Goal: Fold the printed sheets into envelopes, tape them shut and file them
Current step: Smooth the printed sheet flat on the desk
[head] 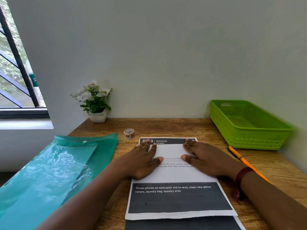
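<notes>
A printed sheet (179,196) with dark bands lies flat on the wooden desk in front of me. A small folded white slip (169,151) rests on its upper part. My left hand (142,161) presses flat on the slip's left end, fingers straight. My right hand (204,159) lies flat on its right end, thumb at the slip's lower edge. A second printed sheet (182,224) shows beneath, at the desk's near edge. A small roll of tape (129,133) stands just beyond the sheet.
A teal plastic snap-button folder (54,170) lies at the left, overhanging the desk. A green plastic basket (245,125) sits at the back right against the wall. An orange pencil (245,163) lies to the right of my wrist. A potted white flower (96,103) stands at the back.
</notes>
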A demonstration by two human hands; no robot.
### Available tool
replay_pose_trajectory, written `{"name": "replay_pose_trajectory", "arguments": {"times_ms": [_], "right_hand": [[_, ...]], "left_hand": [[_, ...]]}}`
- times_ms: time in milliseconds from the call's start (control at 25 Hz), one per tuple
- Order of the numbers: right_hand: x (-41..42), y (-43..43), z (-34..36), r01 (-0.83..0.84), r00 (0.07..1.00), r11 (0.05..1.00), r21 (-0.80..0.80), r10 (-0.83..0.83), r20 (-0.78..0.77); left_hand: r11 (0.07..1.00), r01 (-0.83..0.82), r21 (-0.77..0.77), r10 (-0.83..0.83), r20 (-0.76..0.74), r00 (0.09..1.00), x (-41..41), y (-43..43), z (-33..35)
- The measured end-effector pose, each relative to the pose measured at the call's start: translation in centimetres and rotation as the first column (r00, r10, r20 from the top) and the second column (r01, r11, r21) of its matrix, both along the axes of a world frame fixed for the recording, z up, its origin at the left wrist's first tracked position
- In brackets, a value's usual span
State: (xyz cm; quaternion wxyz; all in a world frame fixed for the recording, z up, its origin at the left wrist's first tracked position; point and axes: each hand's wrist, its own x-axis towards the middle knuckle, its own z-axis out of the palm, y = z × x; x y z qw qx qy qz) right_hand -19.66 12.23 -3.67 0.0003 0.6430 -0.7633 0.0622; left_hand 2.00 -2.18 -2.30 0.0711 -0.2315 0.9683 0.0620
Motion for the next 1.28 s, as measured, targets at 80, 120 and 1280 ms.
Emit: {"name": "replay_pose_trajectory", "arguments": {"times_ms": [80,120,1280], "right_hand": [[0.0,0.1,0.2,-0.01,1.0,0.999,-0.041,0.011,0.024],[0.0,0.2,0.2,-0.013,0.999,0.998,-0.061,0.015,0.038],[-0.6,-0.2,0.8,-0.062,0.993,0.652,-0.756,0.113,0.016]], "left_hand": [[0.999,0.004,0.046,-0.001,-0.074,0.997,0.4,-0.7,0.4],[0.998,0.011,0.06,-0.004,-0.126,0.992,0.6,-1.1,0.6],[0.997,-0.044,-0.069,-0.026,-0.779,0.626,1.2,-3.2,1.0]]}}
